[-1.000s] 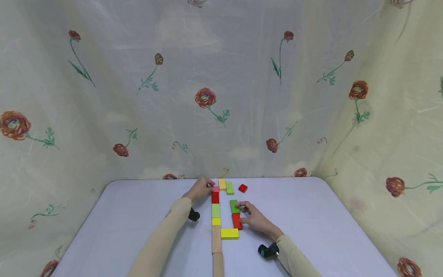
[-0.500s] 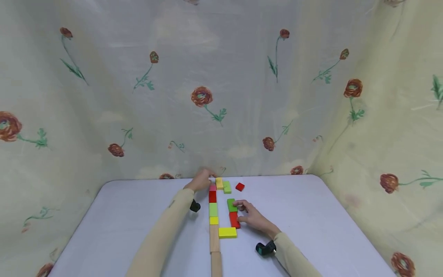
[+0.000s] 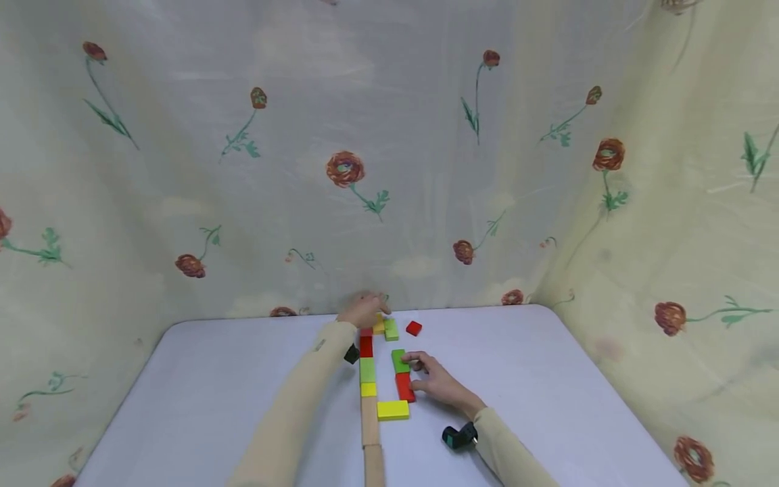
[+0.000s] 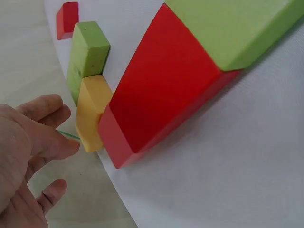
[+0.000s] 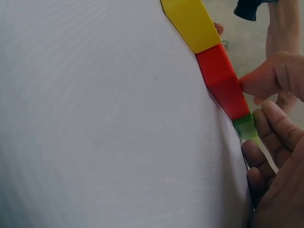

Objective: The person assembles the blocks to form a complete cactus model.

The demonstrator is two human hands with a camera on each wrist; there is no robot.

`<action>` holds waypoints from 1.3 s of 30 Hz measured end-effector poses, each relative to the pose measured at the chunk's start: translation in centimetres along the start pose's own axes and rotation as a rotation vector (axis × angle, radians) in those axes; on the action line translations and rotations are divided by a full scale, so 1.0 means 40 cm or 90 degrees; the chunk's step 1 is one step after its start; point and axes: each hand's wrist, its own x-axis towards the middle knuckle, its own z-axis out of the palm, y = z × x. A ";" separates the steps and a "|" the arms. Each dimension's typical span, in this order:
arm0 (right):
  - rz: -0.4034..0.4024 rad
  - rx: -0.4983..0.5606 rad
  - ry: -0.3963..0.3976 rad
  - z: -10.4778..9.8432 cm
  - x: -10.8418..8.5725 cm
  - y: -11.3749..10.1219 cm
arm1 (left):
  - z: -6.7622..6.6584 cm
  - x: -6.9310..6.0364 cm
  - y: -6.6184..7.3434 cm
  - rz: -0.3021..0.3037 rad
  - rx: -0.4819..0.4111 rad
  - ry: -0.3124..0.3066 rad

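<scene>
My left hand (image 3: 362, 310) is at the far edge of the table, beside the light-orange block (image 3: 379, 328). In the left wrist view its fingers (image 4: 57, 142) are loosely spread near that block and grip nothing. A pink block (image 4: 116, 137) and a red block (image 4: 156, 80) adjoin the orange one, and a light-green block (image 4: 88, 57) stands at its other side. My right hand (image 3: 441, 382) rests beside a green block (image 3: 398, 360) and a red block (image 3: 404, 387) laid end to end. Its thumb touches the red block; its index finger is at the green one.
A row of blocks runs toward me: light green (image 3: 368, 370), small yellow (image 3: 368, 389), then two plain wooden blocks (image 3: 370, 419). A yellow block (image 3: 393, 410) lies crosswise beside it. A small red block (image 3: 414, 328) sits apart near the far edge. A flowered curtain (image 3: 389, 162) hangs behind.
My left hand has moved from the pink block, away and to the right, to the far side of the light-orange block. The right hand stays by the green and red blocks.
</scene>
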 end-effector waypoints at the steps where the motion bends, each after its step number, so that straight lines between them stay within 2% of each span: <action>1: -0.001 -0.001 0.000 0.000 0.000 0.000 | 0.002 0.000 0.003 -0.006 0.006 -0.001; 6: 0.001 -0.001 0.001 0.000 0.001 0.000 | 0.012 0.000 -0.004 -0.041 0.011 -0.002; 12: -0.001 -0.002 0.003 -0.001 0.003 0.005 | 0.031 0.015 -0.048 -0.055 0.032 0.015; 16: 0.000 -0.003 0.008 -0.003 0.002 0.003 | 0.031 0.013 -0.074 -0.091 0.013 0.013; 21: -0.006 -0.006 0.005 -0.001 0.001 0.002 | 0.022 -0.006 -0.094 -0.129 -0.006 0.019; 33: 0.007 0.006 0.001 0.006 0.005 0.003 | 0.017 -0.051 -0.164 -0.165 -0.030 0.047; 39: 0.013 0.002 0.003 0.002 0.007 0.002 | -0.002 -0.088 -0.179 -0.191 -0.047 0.037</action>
